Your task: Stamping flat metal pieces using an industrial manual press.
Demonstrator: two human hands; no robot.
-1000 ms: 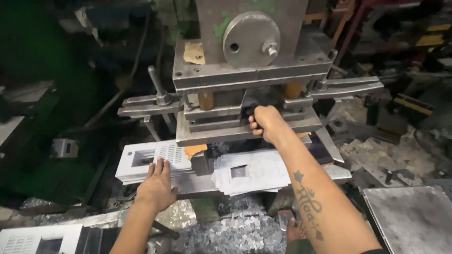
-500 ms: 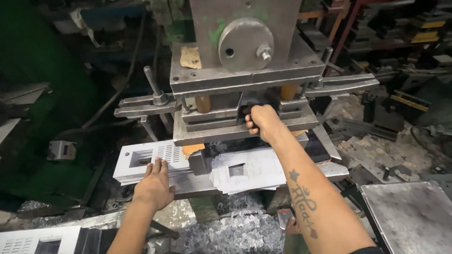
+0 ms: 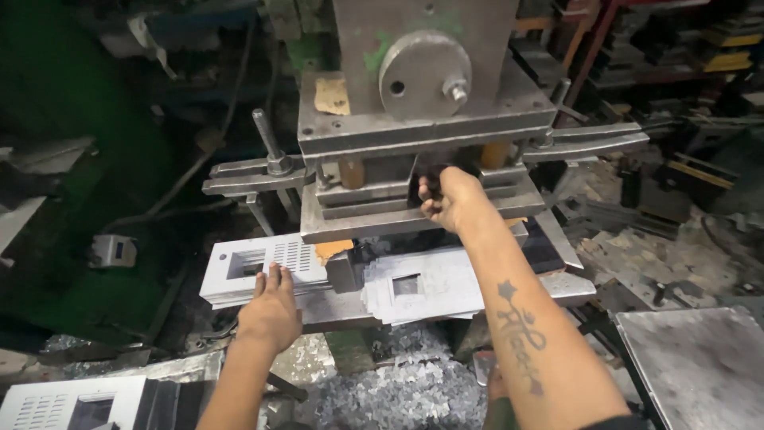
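A grey metal press (image 3: pixel 422 119) stands in front of me. A stack of white punched sheet-metal panels (image 3: pixel 255 267) with slots and a square cut-out lies on its bed at the left. My left hand (image 3: pixel 270 312) rests flat on the near edge of that stack, fingers spread. My right hand (image 3: pixel 446 199) reaches up into the die area and grips a dark part at the front of the upper die block. More white panels (image 3: pixel 422 288) with a square hole lie under my right forearm.
Metal offcuts and scrap (image 3: pixel 398 390) are heaped under the press. A white panel (image 3: pixel 72 402) lies at the bottom left, a grey metal plate (image 3: pixel 700 358) at the bottom right. Clamp bars (image 3: pixel 247 171) stick out on both sides. Cluttered racks fill the right background.
The view has shifted a little upward on the press. Both hands stay where they were, left on the panel stack, right at the die block.
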